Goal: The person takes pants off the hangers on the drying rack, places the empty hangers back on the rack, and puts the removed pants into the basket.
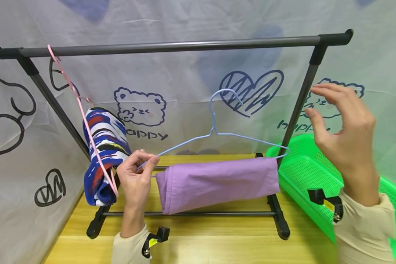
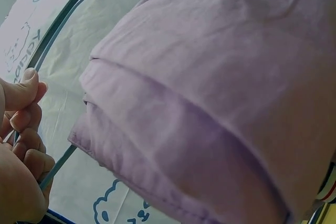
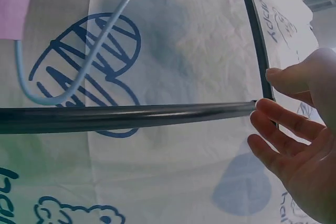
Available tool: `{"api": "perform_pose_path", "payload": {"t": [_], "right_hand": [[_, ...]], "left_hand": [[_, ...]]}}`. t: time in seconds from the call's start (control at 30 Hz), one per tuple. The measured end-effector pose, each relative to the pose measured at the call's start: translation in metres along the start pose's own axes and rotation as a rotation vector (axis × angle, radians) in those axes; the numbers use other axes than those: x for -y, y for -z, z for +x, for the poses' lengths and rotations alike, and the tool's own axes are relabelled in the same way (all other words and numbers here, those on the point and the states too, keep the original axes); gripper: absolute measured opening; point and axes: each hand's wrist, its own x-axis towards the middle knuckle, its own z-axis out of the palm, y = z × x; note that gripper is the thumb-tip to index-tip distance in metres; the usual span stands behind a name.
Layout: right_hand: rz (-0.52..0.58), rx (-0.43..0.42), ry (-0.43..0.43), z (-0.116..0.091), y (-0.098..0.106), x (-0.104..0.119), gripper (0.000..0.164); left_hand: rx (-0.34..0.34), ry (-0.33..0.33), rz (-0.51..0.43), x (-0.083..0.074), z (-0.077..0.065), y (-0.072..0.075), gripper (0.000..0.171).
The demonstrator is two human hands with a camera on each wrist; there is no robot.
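Note:
My left hand (image 1: pixel 135 176) pinches the left end of a light blue hanger (image 1: pixel 214 130) between thumb and fingers. Folded over the hanger's lower bar is a purple cloth (image 1: pixel 221 185), its layers seen close up in the left wrist view. The hanger's hook is below the rack's top rail (image 1: pixel 171 47), apart from it. To the right, my right hand (image 1: pixel 349 128) is raised near the right post with thumb and fingers spread and nothing between them. In the right wrist view, the hanger's right corner (image 3: pixel 84 72) appears well away from that hand.
A pink hanger (image 1: pixel 80 106) hangs at the rail's left end, carrying a rolled multicoloured cloth (image 1: pixel 107 146). On the right, a green basket (image 1: pixel 316 172) stands beside the rack's foot on the wooden table (image 1: pixel 198 238). A printed sheet (image 1: pixel 184 80) hangs behind the rack.

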Motion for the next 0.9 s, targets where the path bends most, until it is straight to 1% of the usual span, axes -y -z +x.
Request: {"api": "perform_pose_path", "payload": {"t": [0.13,0.27,0.47,0.6,0.73,0.9], "right_hand": [[0.025,-0.027,-0.024,-0.015,0.001,0.003,0.052],[0.040,-0.038,-0.037,-0.029,0.004,0.008,0.051],[0.051,-0.033,-0.053,-0.049,0.005,0.007,0.054],[0.092,-0.023,-0.065,-0.062,0.004,0.005,0.049],[0.136,-0.017,-0.080,-0.073,0.000,0.002,0.043],[0.186,-0.024,-0.127,-0.087,0.002,0.001,0.038]], "left_hand": [[0.005,0.002,-0.007,0.001,0.000,0.000,0.012],[0.008,0.011,0.007,0.003,0.000,0.000,0.011],[-0.002,0.004,-0.019,0.004,0.000,0.001,0.012],[0.003,0.012,-0.002,0.005,0.000,0.001,0.012],[-0.006,0.014,0.006,0.006,0.000,0.001,0.012],[-0.026,0.007,0.003,0.006,0.000,0.001,0.012]]}}
